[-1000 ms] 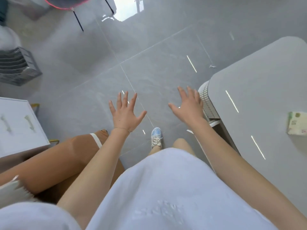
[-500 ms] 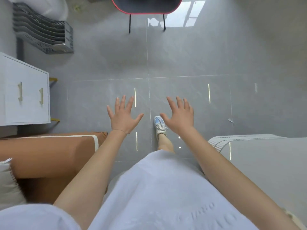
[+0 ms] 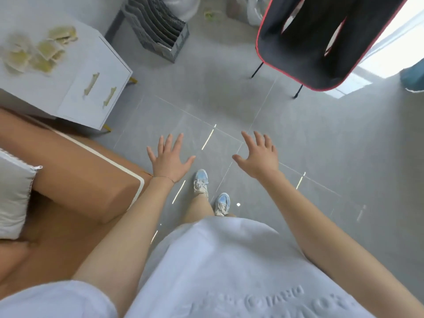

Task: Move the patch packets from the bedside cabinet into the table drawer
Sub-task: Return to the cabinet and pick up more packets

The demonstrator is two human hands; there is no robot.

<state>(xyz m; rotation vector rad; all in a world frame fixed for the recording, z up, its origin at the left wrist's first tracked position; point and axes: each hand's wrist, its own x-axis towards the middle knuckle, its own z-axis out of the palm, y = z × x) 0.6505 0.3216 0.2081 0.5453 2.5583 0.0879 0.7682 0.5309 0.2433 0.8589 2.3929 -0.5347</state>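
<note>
Several pale yellow-green patch packets (image 3: 39, 51) lie scattered on top of the white bedside cabinet (image 3: 91, 56) at the upper left; they look blurred. My left hand (image 3: 169, 158) is stretched out over the grey floor with fingers spread, holding nothing, well to the right of and below the cabinet. My right hand (image 3: 259, 154) is beside it, also spread and empty. The table and its drawer are out of view.
A brown bed frame (image 3: 87, 180) with a white pillow (image 3: 13, 193) fills the left side. A grey slotted file rack (image 3: 158, 26) stands on the floor behind the cabinet. A black chair with red trim (image 3: 321, 40) stands at the upper right. My feet (image 3: 208, 191) are on the tiled floor.
The view has swung left: the grey table has left the frame and the cabinet top with the packets has come into sight. Both hands stay spread and empty.
</note>
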